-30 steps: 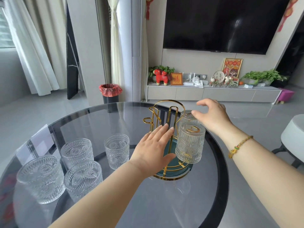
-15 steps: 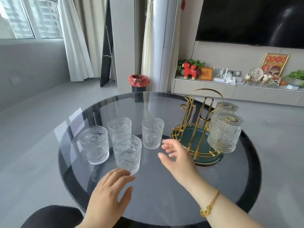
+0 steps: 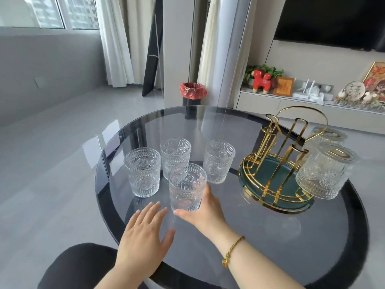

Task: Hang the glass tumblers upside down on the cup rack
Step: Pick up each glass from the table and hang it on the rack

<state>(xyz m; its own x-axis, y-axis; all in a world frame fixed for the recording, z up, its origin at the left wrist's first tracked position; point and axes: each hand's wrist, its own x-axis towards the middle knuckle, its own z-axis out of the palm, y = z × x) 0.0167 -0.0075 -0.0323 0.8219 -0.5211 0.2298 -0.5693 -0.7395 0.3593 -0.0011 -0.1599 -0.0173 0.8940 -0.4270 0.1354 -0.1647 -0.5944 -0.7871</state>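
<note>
Several embossed glass tumblers stand upright on the round dark glass table (image 3: 270,243). My right hand (image 3: 205,211) wraps around the base of the nearest tumbler (image 3: 187,186). Behind it stand a left tumbler (image 3: 142,172), a back tumbler (image 3: 175,152) and a right tumbler (image 3: 218,161). My left hand (image 3: 143,238) hovers flat and open just left of the held glass. The gold cup rack (image 3: 277,163) with a teal base sits to the right. Two tumblers hang upside down on it, a near one (image 3: 325,170) and a far one (image 3: 325,136).
A black stool seat (image 3: 79,265) lies below the table's near edge. Beyond the table stand a bin with a red bag (image 3: 192,93), a TV cabinet (image 3: 291,105) with ornaments, and a dark TV (image 3: 333,19) on the wall.
My right hand has come back from the rack and closed on the nearest tumbler. My left hand moved forward beside it. The view turned left.
</note>
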